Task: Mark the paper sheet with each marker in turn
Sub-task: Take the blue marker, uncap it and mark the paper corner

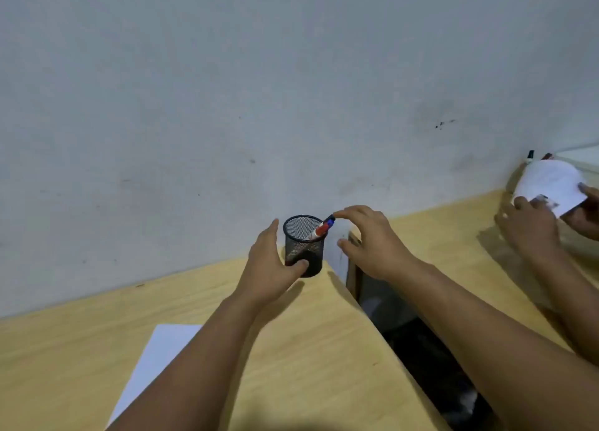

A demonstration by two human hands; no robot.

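A black mesh pen cup stands at the far right corner of my wooden desk, against the wall. My left hand wraps around the cup's left side and base. Markers lean inside it, red and blue, poking over the right rim. My right hand hovers at the cup's right, with a fingertip touching the top marker's dark cap. A white paper sheet lies flat on the desk near me, partly under my left forearm.
A dark gap separates my desk from a second wooden desk on the right. There another person's hands hold a white sheet. A grey wall rises right behind both desks.
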